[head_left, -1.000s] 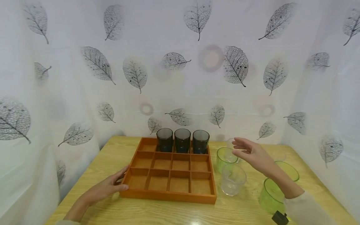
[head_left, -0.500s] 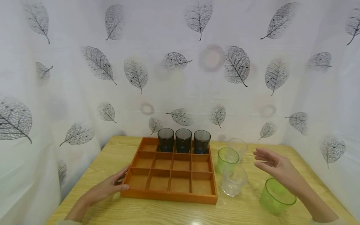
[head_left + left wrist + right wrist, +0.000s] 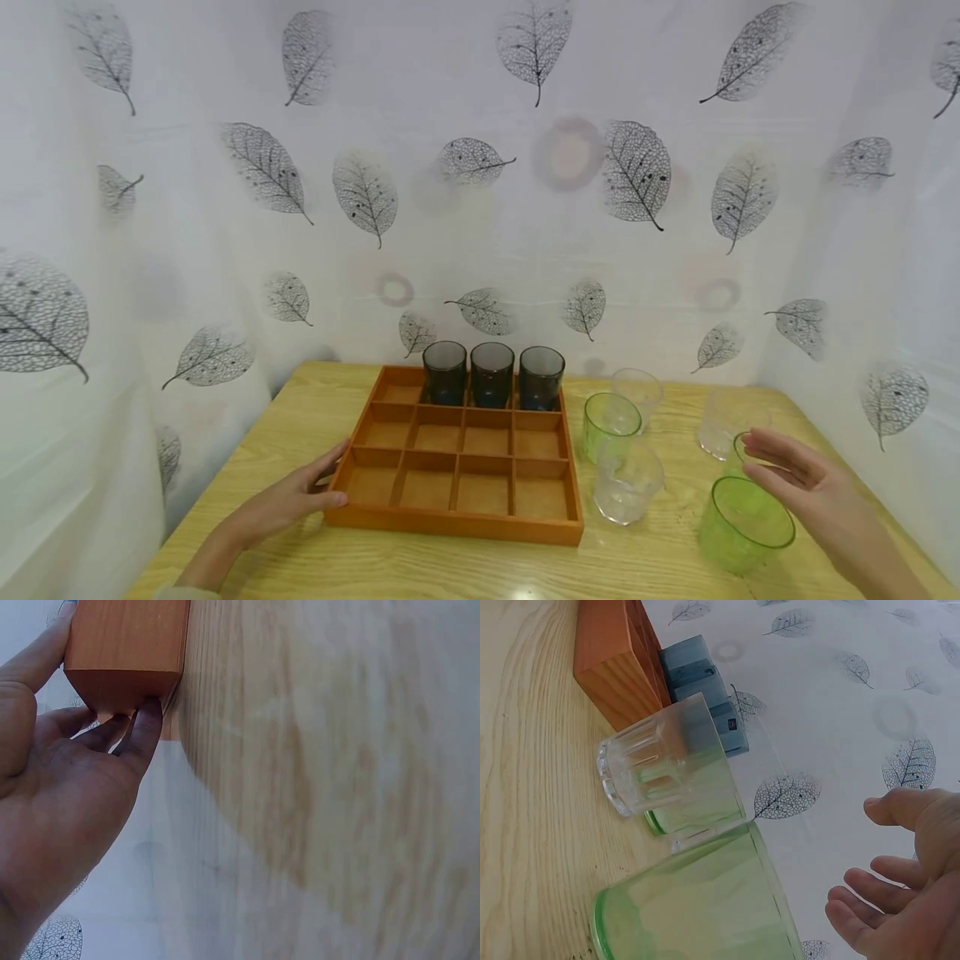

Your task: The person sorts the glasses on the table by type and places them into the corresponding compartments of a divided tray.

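Note:
An orange-brown wooden compartment tray [image 3: 450,524] lies on the table in the head view. My left hand [image 3: 281,504] holds its near left corner; in the left wrist view the thumb lies along one side of the tray [image 3: 127,637] and the fingers bend against its end. My right hand [image 3: 825,500], empty with loosely bent fingers, hovers above and beside a wide green glass [image 3: 738,542]. Another green glass [image 3: 735,462] is partly hidden behind that hand. Three dark grey-blue glasses [image 3: 445,383] stand in the tray's back row, its back left compartment bare.
Right of the tray stand a green glass [image 3: 609,437], a clear glass [image 3: 622,500] in front of it and another clear glass [image 3: 647,396] behind. One more clear glass [image 3: 720,429] is farther right. A leaf-print curtain [image 3: 480,250] encloses the table's back and sides.
My right hand has moved right and toward me, from above the glasses beside the tray to the green glasses at far right. The left hand keeps its hold on the tray corner.

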A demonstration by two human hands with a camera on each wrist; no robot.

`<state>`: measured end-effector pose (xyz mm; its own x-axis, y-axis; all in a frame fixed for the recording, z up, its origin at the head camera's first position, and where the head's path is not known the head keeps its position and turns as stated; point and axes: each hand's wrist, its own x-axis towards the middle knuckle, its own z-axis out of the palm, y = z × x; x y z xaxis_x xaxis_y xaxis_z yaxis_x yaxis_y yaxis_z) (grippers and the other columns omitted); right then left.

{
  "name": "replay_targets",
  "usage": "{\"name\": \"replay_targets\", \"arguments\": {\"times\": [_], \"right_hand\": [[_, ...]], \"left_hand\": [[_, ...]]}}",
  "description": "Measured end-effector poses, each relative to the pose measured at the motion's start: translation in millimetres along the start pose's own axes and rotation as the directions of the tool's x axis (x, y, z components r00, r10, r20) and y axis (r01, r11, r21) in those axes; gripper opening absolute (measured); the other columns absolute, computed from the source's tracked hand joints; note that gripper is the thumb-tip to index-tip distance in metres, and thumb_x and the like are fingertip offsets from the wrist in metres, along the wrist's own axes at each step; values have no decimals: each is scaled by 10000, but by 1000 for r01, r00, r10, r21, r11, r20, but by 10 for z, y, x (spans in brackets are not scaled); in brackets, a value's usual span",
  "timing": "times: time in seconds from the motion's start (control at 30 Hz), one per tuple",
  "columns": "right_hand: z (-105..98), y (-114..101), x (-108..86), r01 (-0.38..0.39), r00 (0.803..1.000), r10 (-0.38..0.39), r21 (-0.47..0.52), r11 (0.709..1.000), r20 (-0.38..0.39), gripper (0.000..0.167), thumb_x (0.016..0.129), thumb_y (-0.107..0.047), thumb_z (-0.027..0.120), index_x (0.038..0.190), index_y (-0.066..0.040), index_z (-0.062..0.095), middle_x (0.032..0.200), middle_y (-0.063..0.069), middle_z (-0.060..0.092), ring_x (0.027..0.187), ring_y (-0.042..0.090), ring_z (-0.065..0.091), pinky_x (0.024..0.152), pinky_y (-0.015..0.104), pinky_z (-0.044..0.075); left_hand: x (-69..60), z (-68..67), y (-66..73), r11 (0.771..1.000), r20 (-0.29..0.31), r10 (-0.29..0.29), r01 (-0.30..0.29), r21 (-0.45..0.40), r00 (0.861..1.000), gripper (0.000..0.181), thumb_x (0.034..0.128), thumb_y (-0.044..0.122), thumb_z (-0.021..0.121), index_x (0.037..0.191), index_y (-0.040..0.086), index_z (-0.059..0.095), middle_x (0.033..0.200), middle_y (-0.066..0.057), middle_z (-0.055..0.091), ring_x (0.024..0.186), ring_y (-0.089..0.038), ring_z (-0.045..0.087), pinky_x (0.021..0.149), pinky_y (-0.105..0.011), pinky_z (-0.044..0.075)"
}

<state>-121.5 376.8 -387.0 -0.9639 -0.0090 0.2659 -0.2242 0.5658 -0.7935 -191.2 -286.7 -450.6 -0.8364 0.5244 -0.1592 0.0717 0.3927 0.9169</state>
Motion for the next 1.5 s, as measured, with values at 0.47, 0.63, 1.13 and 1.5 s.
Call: {"name": "replay_targets", "arguments": {"times": [0.47, 0.63, 1.13, 1.5], "right_hand": [[-121, 263, -254, -152, 988, 144, -174, 973, -57, 615, 998, -228, 722, 1435, 137, 490, 1136, -470, 438, 912, -166, 584, 691, 114, 508], [-104, 320, -281, -246, 969, 242, -174, 954, -42, 700, 993, -308, 727, 1457, 141, 457, 1093, -448, 463, 892, -219, 522, 684, 153, 532], [41, 378, -299, -259, 950, 302, -338, 905, 80, 810, 1000, -423, 686, 1501, 132, 374, 1410, 348, 543, 1100, 234, 690, 750, 246, 556], [114, 457, -293, -152, 977, 191, -313, 937, 98, 844, 921, -274, 804, 1462, 181, 344, 1326, 365, 584, 928, -205, 472, 738, 217, 544]], "left_hand": [[0, 11, 3, 1000, -4, -5, 5, 5, 1000, 808, 1093, 247, 541, 1664, 75, -5, 1690, -259, -31, 1456, -635, 137, 1125, -708, 263], [-1, 15, 14, 1000, -6, -11, 11, -1, 1000, 815, 1091, 248, 547, 1663, 69, -4, 1689, -261, -32, 1456, -635, 137, 1124, -711, 262], [6, 16, 20, 1000, -14, -4, 5, 13, 1000, 816, 1089, 251, 548, 1662, 60, -1, 1687, -267, -25, 1453, -635, 149, 1121, -709, 269], [9, 8, 6, 1000, -4, -6, 6, -1, 1000, 813, 1093, 244, 543, 1663, 69, -9, 1689, -262, -34, 1460, -629, 133, 1124, -713, 261]]}}
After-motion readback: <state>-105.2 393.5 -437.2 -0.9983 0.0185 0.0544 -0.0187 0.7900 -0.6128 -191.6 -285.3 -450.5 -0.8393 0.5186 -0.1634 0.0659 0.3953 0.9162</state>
